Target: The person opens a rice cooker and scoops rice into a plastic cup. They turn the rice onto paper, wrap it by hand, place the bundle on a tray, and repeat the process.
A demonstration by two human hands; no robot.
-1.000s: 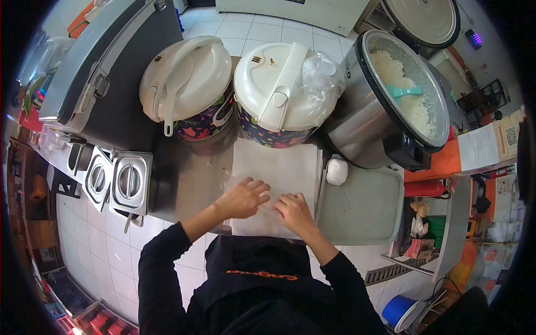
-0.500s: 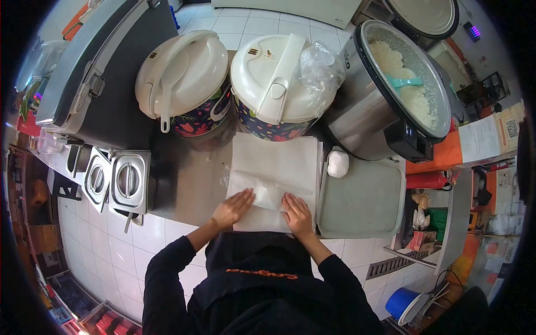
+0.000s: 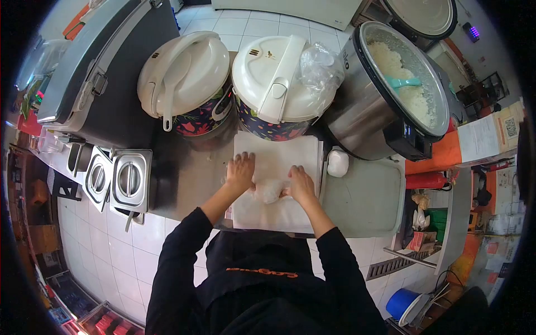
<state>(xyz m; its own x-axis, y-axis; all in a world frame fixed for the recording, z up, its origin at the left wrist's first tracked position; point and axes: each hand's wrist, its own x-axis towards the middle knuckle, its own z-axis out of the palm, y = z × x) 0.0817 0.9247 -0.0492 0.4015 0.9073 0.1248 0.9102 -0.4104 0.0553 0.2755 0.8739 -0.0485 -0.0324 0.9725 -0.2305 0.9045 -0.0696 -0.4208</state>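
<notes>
A small white bundle (image 3: pixel 269 191), apparently in clear film, lies on a stack of white paper sheets (image 3: pixel 273 216) in front of me. My left hand (image 3: pixel 240 172) rests at its left with the fingers stretched forward over the paper and the thumb against the bundle. At the right side my right hand (image 3: pixel 302 183) has its fingers curled, its thumb pressed to the bundle's edge. Another rounded white wrapped bundle (image 3: pixel 338 162) sits just right of the stack, on the corner of a pale green-grey tray (image 3: pixel 363 209).
Two cream-lidded patterned pots (image 3: pixel 184 72) (image 3: pixel 268 78) stand behind the paper, one with a white spoon (image 3: pixel 172 92) on top. A large cooker (image 3: pixel 363 106) of white rice (image 3: pixel 416 103) holds a turquoise scoop (image 3: pixel 403 82). Lidded steel containers (image 3: pixel 131 181) are at left.
Both hands have moved forward from lying flat near the paper's front. Between them, the flat folded film is now a rounder bundle, and my right fingers have curled.
</notes>
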